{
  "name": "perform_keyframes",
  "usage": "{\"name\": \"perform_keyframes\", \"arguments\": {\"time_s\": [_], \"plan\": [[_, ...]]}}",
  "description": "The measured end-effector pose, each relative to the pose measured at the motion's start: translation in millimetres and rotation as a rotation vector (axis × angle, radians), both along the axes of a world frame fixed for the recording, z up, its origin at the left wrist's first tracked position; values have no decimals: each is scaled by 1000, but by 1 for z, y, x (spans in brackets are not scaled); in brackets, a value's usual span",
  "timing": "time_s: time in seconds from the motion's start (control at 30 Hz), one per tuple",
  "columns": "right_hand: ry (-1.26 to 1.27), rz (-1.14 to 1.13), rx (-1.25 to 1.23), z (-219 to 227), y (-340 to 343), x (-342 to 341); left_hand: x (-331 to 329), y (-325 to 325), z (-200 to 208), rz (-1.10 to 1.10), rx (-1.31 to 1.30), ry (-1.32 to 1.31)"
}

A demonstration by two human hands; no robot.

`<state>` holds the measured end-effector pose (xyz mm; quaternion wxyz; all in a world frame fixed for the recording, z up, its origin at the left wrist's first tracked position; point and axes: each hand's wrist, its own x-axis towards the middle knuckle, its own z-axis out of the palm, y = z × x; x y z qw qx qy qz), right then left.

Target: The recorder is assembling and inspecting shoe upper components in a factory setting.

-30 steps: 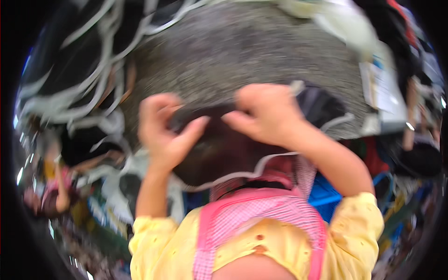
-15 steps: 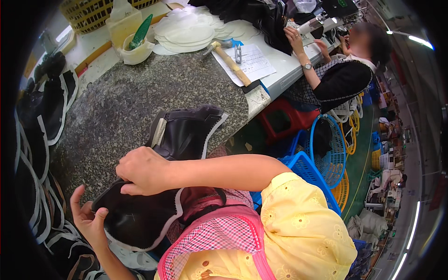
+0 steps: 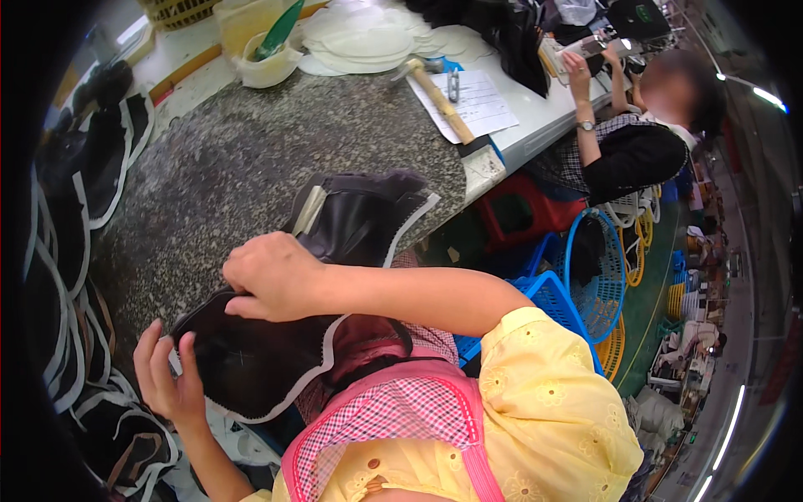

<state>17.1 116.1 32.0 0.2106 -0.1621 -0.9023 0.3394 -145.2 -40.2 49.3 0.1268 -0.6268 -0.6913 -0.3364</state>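
Note:
A black leather boot upper (image 3: 259,364) with a pale edge lies across my lap and the near edge of the stone slab (image 3: 251,142). My right hand (image 3: 272,276) is closed on its middle, fingers curled under and mostly hidden. Beyond that hand, the upper's far part rests on the slab, with a pale strip (image 3: 309,209) along its left side. At the upper's left end is my left hand (image 3: 170,376), thumb and fingers apart. A small white bit shows between them; whether the fingertips touch the leather is unclear.
Black pieces with pale edges (image 3: 63,293) are heaped at left. Farther back are a hammer (image 3: 443,105) on a paper sheet, white sheet pieces (image 3: 360,38) and a tub (image 3: 269,67) with a green brush. Blue baskets (image 3: 565,309) and a seated co-worker (image 3: 640,159) are at right.
The whole view has shifted slightly. My left hand's fingers have moved up along the upper's left end; my right hand keeps its hold. The co-worker's hands have moved away toward the machine.

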Motion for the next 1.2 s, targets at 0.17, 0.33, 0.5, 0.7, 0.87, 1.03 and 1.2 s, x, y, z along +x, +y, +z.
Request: {"name": "perform_keyframes", "arguments": {"time_s": [0.17,0.33,0.5,0.7,0.87,1.03,1.2], "plan": [[-15,41,31,2,-2,-7,5,-1,9,69,-67,-231],[-115,8,72,12,9,5,13,16,0,-55,8,-429],[-57,41,-94,5,15,12,13,12,-5,43,-50,-647],[-181,36,-188,12,19,14,4,7,-3,52,-119,-1295],[-219,32,-294,20,13,10,-7,3,-4,-50,-69,-1429],[-156,45,-155,23,3,7,4,24,49,-215,-382,34],[-73,114,35,30,-9,6,23,43,32,-123,-744,87]]}}
